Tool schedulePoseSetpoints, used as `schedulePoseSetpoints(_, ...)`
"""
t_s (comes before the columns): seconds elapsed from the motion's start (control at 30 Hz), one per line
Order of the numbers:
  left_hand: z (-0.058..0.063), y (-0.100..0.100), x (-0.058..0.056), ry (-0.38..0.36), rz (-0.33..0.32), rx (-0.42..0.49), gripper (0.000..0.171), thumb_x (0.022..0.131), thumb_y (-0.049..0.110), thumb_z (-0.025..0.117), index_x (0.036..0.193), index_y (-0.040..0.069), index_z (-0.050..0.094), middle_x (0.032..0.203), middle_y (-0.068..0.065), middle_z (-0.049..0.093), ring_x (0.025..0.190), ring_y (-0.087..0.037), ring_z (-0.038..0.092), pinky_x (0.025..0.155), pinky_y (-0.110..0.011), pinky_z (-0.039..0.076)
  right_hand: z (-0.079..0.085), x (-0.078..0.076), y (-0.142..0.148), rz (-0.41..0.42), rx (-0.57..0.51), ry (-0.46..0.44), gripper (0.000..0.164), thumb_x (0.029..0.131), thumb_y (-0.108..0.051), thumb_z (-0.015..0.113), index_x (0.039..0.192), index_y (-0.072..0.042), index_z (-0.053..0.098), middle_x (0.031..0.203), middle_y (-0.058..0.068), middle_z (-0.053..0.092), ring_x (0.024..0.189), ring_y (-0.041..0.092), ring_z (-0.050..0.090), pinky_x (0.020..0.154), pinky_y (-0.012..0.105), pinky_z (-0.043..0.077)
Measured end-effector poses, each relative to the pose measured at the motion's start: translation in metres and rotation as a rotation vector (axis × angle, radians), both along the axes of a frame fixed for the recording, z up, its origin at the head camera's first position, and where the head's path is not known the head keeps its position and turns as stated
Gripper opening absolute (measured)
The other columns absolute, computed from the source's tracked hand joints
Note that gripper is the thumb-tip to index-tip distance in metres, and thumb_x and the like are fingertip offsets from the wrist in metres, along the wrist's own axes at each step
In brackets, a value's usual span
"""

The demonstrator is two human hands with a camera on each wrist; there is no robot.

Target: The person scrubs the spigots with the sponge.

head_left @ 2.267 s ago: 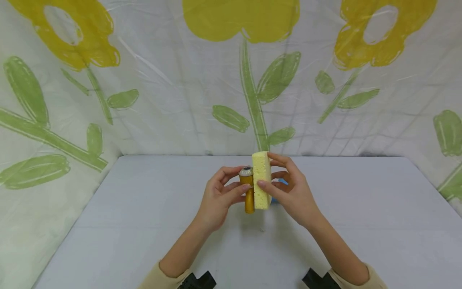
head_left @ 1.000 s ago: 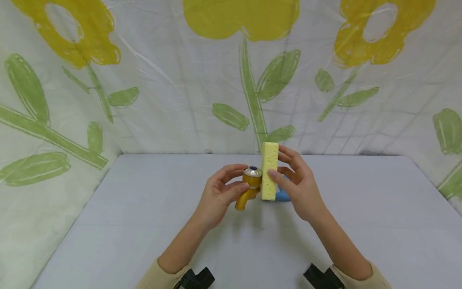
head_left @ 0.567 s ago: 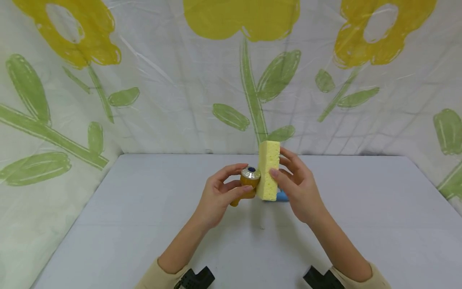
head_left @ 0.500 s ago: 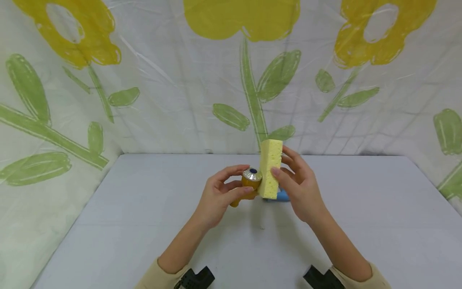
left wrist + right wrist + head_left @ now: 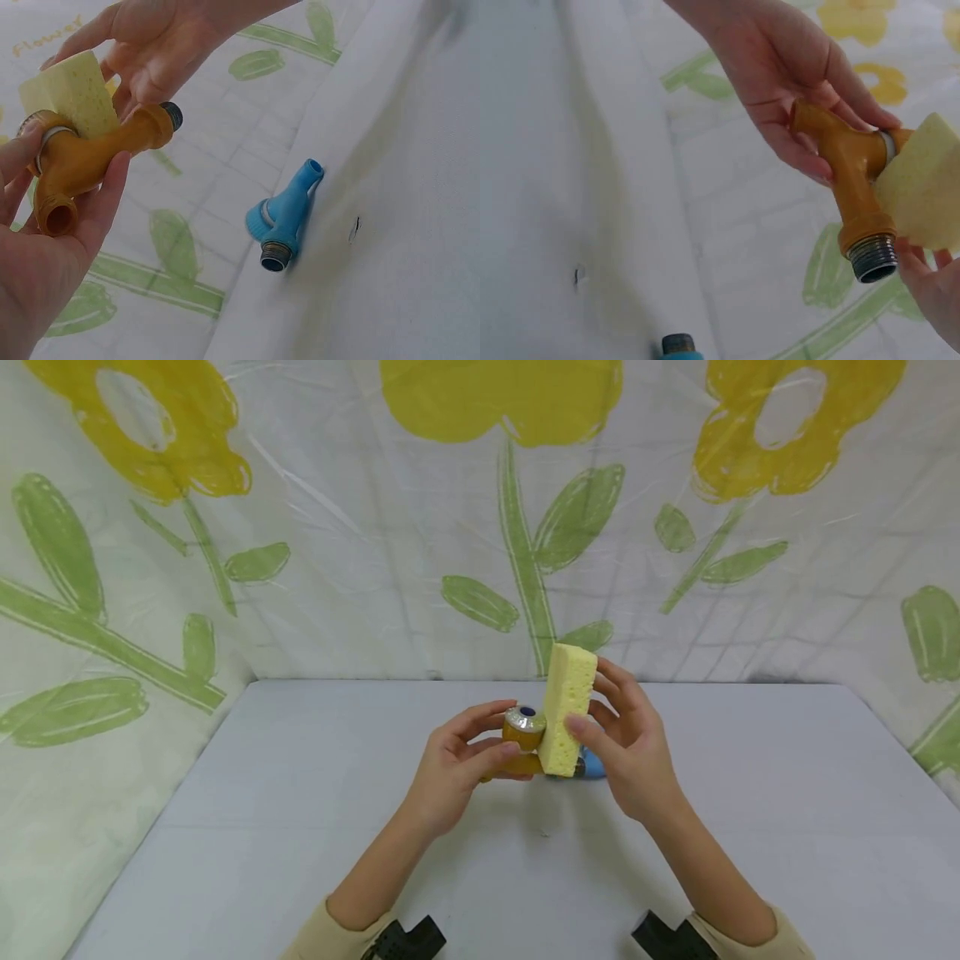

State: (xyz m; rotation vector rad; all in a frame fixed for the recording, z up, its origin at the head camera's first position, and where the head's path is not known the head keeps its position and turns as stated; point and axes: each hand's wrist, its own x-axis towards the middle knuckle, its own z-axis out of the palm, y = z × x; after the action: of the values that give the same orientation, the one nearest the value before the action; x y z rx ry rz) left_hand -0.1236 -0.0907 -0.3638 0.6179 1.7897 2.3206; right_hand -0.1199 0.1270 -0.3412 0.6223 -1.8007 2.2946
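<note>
My left hand [image 5: 453,772] holds a yellow-orange tap [image 5: 522,738] above the table, thumb and fingers around its knob end. The tap's silver cap with a dark centre faces up in the head view; its threaded dark end [image 5: 873,259] sticks out in the right wrist view. In my right hand [image 5: 637,756] a pale yellow sponge block [image 5: 568,710] is pinched between thumb and fingers. The sponge stands nearly upright, tilted slightly, with its side right against the tap. Part of the tap's body is hidden behind the sponge in the head view.
A blue tap [image 5: 289,210] with a threaded metal end lies on the white table [image 5: 300,810], partly hidden behind the sponge and right hand in the head view. Behind the table hangs a white sheet [image 5: 337,568] printed with yellow flowers and green leaves.
The orange tap has turned in my left hand, its lower end swinging from pointing down to lying sideways. The sponge has shifted right and up, tilting to the right.
</note>
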Motion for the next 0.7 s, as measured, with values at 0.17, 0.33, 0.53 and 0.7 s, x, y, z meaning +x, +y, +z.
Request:
schedulePoseSetpoints(0.17, 0.0012, -0.0010, -0.0005, 0.008, -0.017, 0.007, 0.048, 0.100, -0.006, 0.064, 0.147, -0.010, 0.052, 0.127, -0.012, 0.062, 0.106, -0.018, 0.073, 0.083, -0.044, 0.067, -0.0015, 0.0001, -0.0017, -0.010, -0.016, -0.010, 0.060, 0.099, 0.012, 0.055, 0.153, -0.015, 0.049, 0.143, 0.008, 0.055, 0.114, 0.021, 0.065, 0.091, 0.025, 0.061)
schedulePoseSetpoints(0.33, 0.0008, -0.0023, -0.0017, 0.031, -0.009, -0.004, 0.048, 0.101, -0.006, 0.063, 0.148, -0.009, 0.052, 0.122, -0.008, 0.060, 0.107, -0.017, 0.070, 0.083, -0.043, 0.067, -0.0020, 0.0012, -0.0025, -0.001, -0.023, -0.010, 0.060, 0.100, 0.011, 0.054, 0.154, -0.014, 0.047, 0.144, 0.009, 0.053, 0.117, 0.022, 0.065, 0.093, 0.025, 0.061)
schedulePoseSetpoints(0.53, 0.0013, -0.0029, -0.0019, 0.038, -0.034, 0.010, 0.048, 0.102, -0.005, 0.062, 0.148, -0.011, 0.051, 0.120, -0.007, 0.061, 0.103, -0.017, 0.072, 0.082, -0.042, 0.067, -0.0032, 0.0012, -0.0037, -0.032, -0.037, 0.070, 0.060, 0.098, 0.013, 0.060, 0.152, -0.013, 0.051, 0.143, 0.007, 0.055, 0.116, 0.022, 0.063, 0.091, 0.024, 0.061)
schedulePoseSetpoints(0.7, 0.0002, -0.0028, -0.0013, 0.028, -0.046, 0.008, 0.048, 0.102, -0.005, 0.062, 0.149, -0.010, 0.051, 0.122, -0.007, 0.062, 0.102, -0.018, 0.072, 0.081, -0.043, 0.067, -0.0050, -0.0006, -0.0039, -0.050, -0.040, 0.113, 0.061, 0.097, 0.014, 0.061, 0.152, -0.012, 0.050, 0.140, 0.005, 0.056, 0.115, 0.020, 0.062, 0.090, 0.022, 0.061)
